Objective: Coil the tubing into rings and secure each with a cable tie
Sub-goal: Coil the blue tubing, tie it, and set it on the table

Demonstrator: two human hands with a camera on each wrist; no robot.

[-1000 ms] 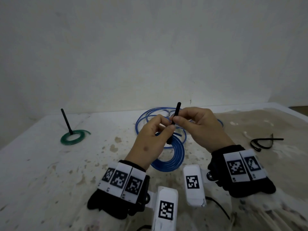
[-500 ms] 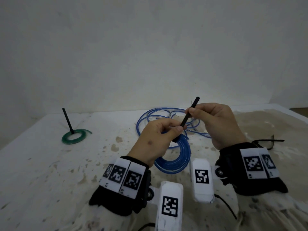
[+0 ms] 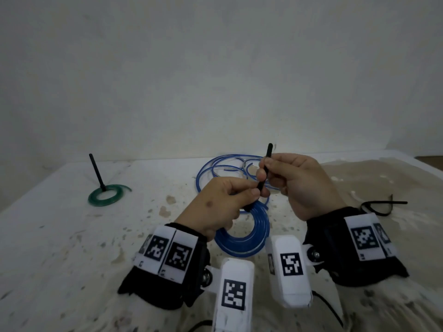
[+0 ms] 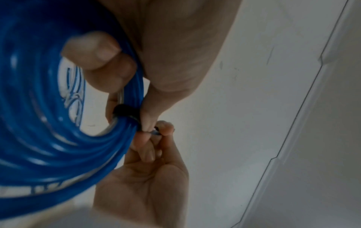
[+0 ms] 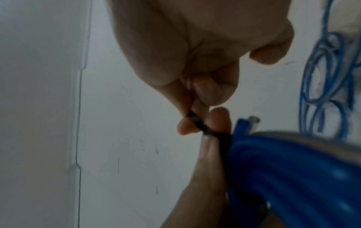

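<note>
My left hand (image 3: 239, 195) grips a tight coil of blue tubing (image 3: 242, 236) above the table; its thumb and fingers curl round the bundle (image 4: 39, 138). A black cable tie (image 4: 125, 112) is looped round the coil at that spot. The tie's tail (image 3: 266, 164) sticks up, pinched between the thumb and forefinger of my right hand (image 3: 263, 173), just right of the left fingertips. In the right wrist view the right hand (image 5: 197, 121) pinches the tie (image 5: 205, 131) right beside the coil (image 5: 293, 169). Loose blue tubing (image 3: 215, 164) lies on the table behind.
A green tubing ring (image 3: 105, 196) with an upright black tie tail (image 3: 97, 172) lies at the far left. Spare black cable ties (image 3: 381, 204) lie at the right. The white table (image 3: 60, 236) is stained, and a wall stands close behind.
My right hand has drawn the tie's tail up and to the right, away from the left hand. The tail leaned right half a second ago and now stands nearly upright.
</note>
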